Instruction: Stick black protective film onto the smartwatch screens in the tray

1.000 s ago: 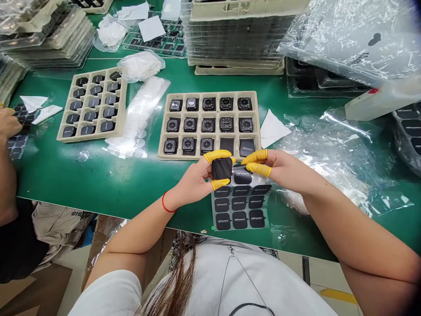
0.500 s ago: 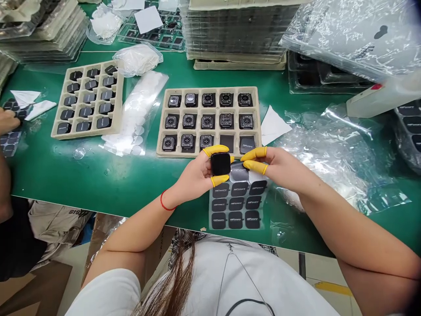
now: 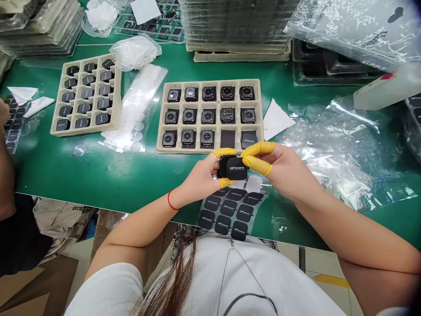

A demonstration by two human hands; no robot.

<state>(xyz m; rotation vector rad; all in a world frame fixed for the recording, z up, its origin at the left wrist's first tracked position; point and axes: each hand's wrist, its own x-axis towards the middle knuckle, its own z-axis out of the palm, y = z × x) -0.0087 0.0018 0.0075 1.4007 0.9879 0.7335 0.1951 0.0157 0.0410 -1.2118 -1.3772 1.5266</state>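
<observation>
Head cam: prob best to keep HiFuture film flat, edge-pinched, corners squared to watch before pressing. L hand part-curled, thumb + fingers gripping watch by its sides, near tray front edge. R hand: tight thumb/index pinch on film's R edge. Film overlaps watch; contact unclear.

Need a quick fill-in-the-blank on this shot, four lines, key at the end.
1. The right hand pinches a black label printed with the word ____.
2. The left hand grips a dark watch, and the wrist cord below that hand is ____.
3. The finger covers on both hands are ____.
4. The tray just beyond the hands has five columns and ____ rows.

Key: HiFuture; red; yellow; three
</observation>
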